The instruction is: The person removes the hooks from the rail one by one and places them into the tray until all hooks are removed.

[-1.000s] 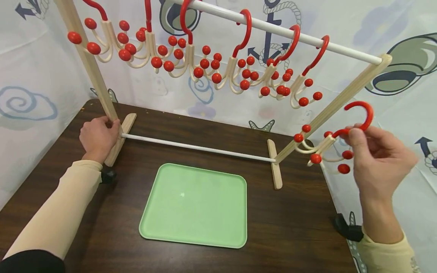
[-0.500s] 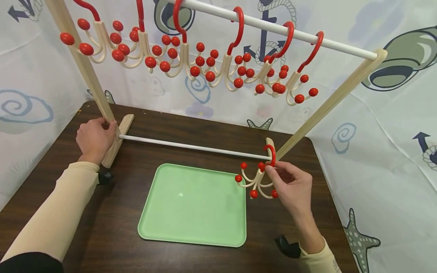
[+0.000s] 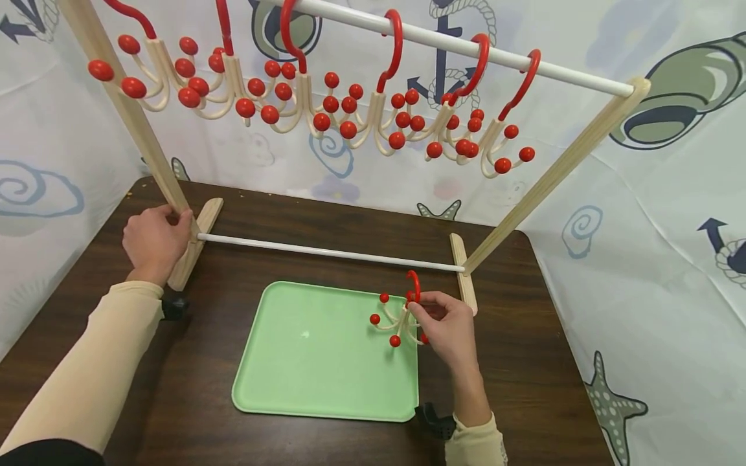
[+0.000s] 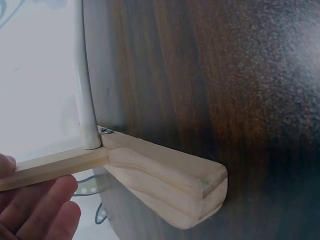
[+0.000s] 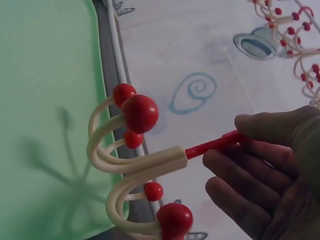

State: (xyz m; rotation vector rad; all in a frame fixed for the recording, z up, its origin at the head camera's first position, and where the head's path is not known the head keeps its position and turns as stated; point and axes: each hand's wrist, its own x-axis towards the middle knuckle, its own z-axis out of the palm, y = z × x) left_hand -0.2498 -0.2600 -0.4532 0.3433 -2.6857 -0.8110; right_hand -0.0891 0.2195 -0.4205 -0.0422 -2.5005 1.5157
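My right hand [image 3: 447, 329] pinches the red hook stem of a multi-arm hanger [image 3: 402, 320], whose cream curved arms end in red balls. It is over the right part of a green tray [image 3: 315, 362]; the right wrist view shows the hanger [image 5: 155, 162] apart from the tray, its shadow falling on the green surface. At the left, my left hand [image 3: 154, 243] grips the lower part of the wooden upright [image 3: 148, 149] of a rack, thumb on one side and fingers on the other, as the left wrist view shows near the foot [image 4: 160, 175].
Several similar hangers [image 3: 303, 103] hang from the rack's white top rod [image 3: 431, 42]. A lower white rod [image 3: 326, 251] runs behind the tray to the right foot [image 3: 463, 275]. Dark wooden table [image 3: 524, 388] lies beneath, and a patterned curtain [image 3: 658, 310] stands behind and to the right.
My right hand has carried the hanger left and down, from beside the rack's right upright to over the tray's right part. My left hand keeps its grip on the left upright.
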